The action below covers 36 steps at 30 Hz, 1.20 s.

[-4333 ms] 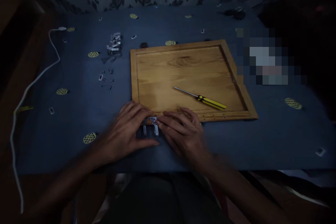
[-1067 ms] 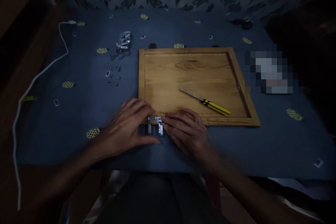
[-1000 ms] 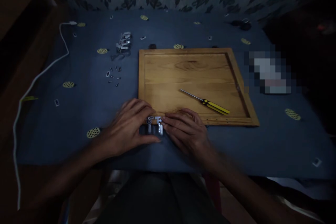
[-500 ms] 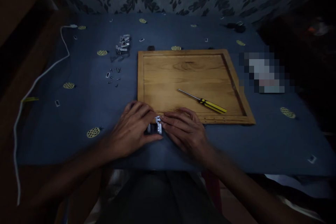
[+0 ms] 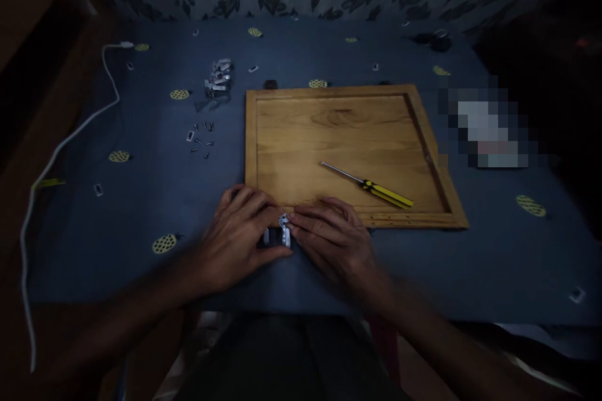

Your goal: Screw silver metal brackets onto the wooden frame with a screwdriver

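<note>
A small silver metal hinge (image 5: 285,230) sits at the near edge of the framed wooden panel (image 5: 301,131). My left hand (image 5: 239,225) is curled around its left side, fingers over the panel edge and thumb stretched below. My right hand (image 5: 332,232) is closed from the other side, fingertips pressed to the hinge's upper part. Partly hidden by my left hand, another bit of shiny metal (image 5: 266,236) shows. A yellow-and-black screwdriver (image 5: 383,192) lies across the panel, its tip pointing up and left.
More silver hinges (image 5: 219,78) lie in a pile left of the panel, with several screws (image 5: 204,138) nearer me. A white cable (image 5: 66,141) runs along the left. A dark object (image 5: 437,41) lies at the back right, and a blurred-out item (image 5: 493,131) right of the panel, all on the blue cloth (image 5: 117,219).
The view has shifted slightly, so the panel and cloth appear a little displaced. Both hands keep their places at the hinge, with scarcely any change in finger position.
</note>
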Available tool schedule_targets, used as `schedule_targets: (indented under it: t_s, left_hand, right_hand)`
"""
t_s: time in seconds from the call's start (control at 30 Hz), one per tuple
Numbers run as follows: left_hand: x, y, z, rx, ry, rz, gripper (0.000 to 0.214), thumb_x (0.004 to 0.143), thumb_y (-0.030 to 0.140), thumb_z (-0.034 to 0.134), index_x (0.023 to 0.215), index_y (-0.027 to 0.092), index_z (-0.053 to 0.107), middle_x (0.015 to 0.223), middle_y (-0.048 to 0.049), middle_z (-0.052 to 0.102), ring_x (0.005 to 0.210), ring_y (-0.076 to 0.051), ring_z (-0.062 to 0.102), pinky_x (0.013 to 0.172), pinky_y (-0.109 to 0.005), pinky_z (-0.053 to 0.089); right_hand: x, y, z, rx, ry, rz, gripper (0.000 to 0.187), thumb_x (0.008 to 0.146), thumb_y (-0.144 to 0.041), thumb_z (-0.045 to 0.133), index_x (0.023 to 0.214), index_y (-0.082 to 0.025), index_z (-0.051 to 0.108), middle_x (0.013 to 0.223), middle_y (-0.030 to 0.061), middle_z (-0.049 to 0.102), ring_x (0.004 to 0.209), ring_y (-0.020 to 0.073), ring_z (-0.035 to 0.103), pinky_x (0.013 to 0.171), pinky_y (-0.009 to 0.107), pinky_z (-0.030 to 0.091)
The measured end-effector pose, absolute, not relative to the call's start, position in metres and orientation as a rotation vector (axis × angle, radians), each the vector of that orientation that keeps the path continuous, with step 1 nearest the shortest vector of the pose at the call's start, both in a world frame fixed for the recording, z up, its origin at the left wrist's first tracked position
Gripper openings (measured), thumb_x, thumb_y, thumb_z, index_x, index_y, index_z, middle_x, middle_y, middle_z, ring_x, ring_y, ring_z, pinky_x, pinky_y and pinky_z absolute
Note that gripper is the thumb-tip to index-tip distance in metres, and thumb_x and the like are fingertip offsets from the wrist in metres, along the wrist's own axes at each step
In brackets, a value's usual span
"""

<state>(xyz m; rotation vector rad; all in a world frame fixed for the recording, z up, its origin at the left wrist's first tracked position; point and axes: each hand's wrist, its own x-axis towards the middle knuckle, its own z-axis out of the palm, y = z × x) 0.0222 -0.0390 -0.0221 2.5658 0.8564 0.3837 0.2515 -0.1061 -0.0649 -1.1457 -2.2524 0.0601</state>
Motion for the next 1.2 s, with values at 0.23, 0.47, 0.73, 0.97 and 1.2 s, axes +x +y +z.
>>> schedule_targets:
  t_s: [0.23,0.47,0.73,0.97,1.2]
  left_hand:
    - [0.024,-0.037,-0.022,2.480,0.862,0.367,0.036,0.090,0.046,0.082,0.110,0.018,0.071,0.112,-0.0064,0.071,0.109,-0.028,0.061,0.097,-0.047,0.044]
    - [0.025,-0.037,-0.018,2.461,0.856,0.348,0.039,0.086,0.042,0.086,0.110,0.016,0.070,0.112,-0.0064,0.071,0.108,-0.028,0.062,0.097,-0.048,0.042]
    - [0.023,-0.035,-0.016,2.443,0.851,0.297,0.039,0.089,0.042,0.083,0.114,0.016,0.068,0.116,-0.0066,0.071,0.114,-0.028,0.061,0.103,-0.050,0.042]
    - [0.025,-0.035,-0.017,2.433,0.876,0.286,0.038,0.088,0.048,0.083,0.110,0.020,0.069,0.116,-0.0056,0.072,0.113,-0.029,0.061,0.106,-0.051,0.041]
    - [0.026,-0.036,-0.018,2.444,0.870,0.320,0.041,0.085,0.044,0.087,0.109,0.017,0.069,0.113,-0.0060,0.072,0.111,-0.028,0.061,0.106,-0.051,0.041]
  right_hand:
    - [0.252,-0.108,-0.064,-1.146,-2.233,0.162,0.028,0.104,-0.018,0.059,0.127,-0.026,0.071,0.120,0.0048,0.082,0.119,0.0228,0.073,0.110,0.053,0.050]
    - [0.253,-0.104,-0.056,-1.150,-2.147,0.273,0.027,0.103,-0.015,0.059,0.126,-0.024,0.069,0.121,0.0066,0.082,0.116,0.0236,0.076,0.109,0.051,0.054]
    - [0.253,-0.084,-0.043,-1.295,-1.888,0.448,0.030,0.099,-0.013,0.064,0.125,-0.026,0.072,0.105,0.0058,0.082,0.094,0.0211,0.079,0.081,0.036,0.065]
    - [0.249,-0.079,-0.050,-1.301,-1.851,0.440,0.021,0.099,-0.014,0.064,0.114,-0.025,0.075,0.098,0.0048,0.082,0.089,0.0203,0.079,0.079,0.036,0.065]
    - [0.249,-0.078,-0.048,-1.289,-1.870,0.439,0.020,0.099,-0.013,0.063,0.112,-0.022,0.075,0.097,0.0063,0.082,0.088,0.0205,0.079,0.078,0.034,0.065]
